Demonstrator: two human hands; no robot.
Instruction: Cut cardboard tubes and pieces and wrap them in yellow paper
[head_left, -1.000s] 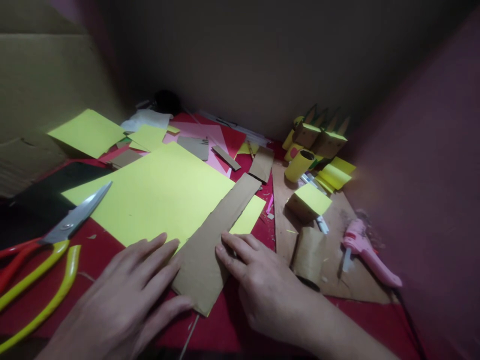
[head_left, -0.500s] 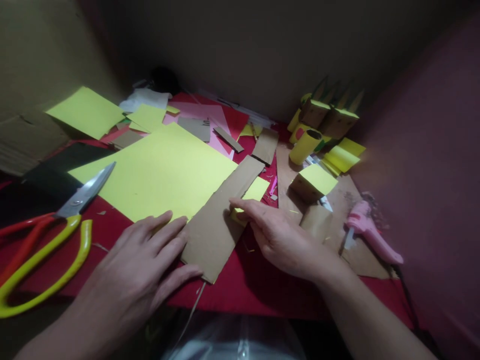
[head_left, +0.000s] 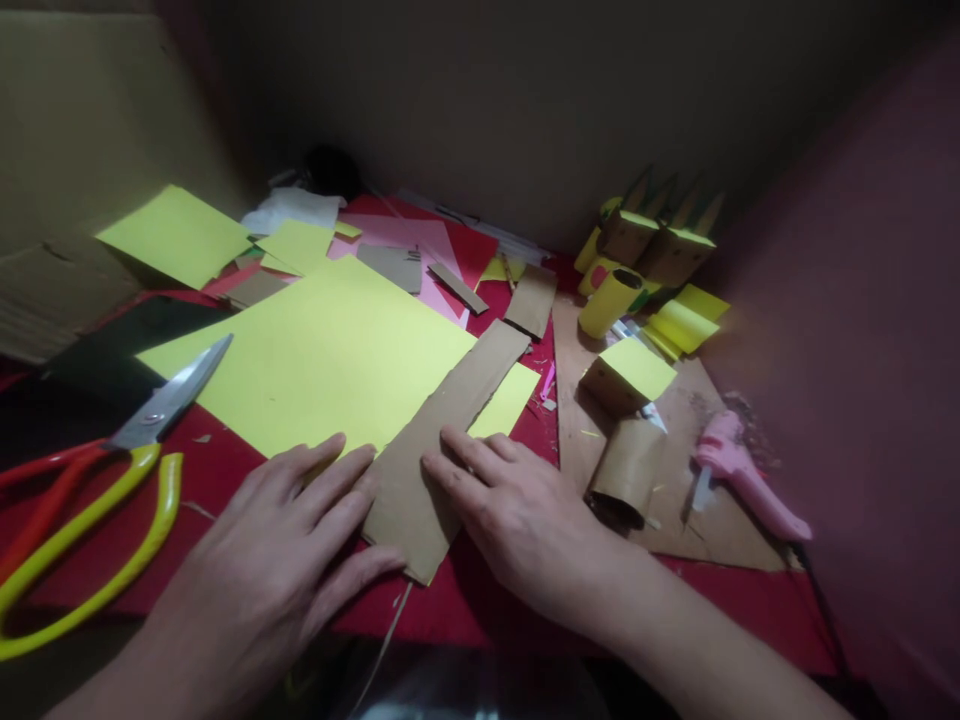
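Observation:
A long cardboard strip point(head_left: 442, 425) lies slantwise across a large sheet of yellow paper point(head_left: 315, 350), whose corner shows on the strip's right side. My left hand point(head_left: 300, 540) rests with fingers spread, its fingertips on the yellow paper and the strip's left edge. Flat on the strip's right edge lies my right hand point(head_left: 510, 510), fingers stretched out and pressing down. Neither hand grips anything. What lies beneath the palms is hidden.
Large scissors point(head_left: 154, 430) lie at left. On a cardboard base point(head_left: 697, 510) at right are a pink glue gun point(head_left: 742, 470), a cardboard tube point(head_left: 626, 470) and a yellow-topped small box point(head_left: 626, 375). Pink paper point(head_left: 405, 232) and cardboard scraps point(head_left: 532, 300) lie behind.
My right hand has moved left and nearer to me along the strip, from raised, bent fingers to a flatter press. My left hand has stayed put. The view has shifted slightly.

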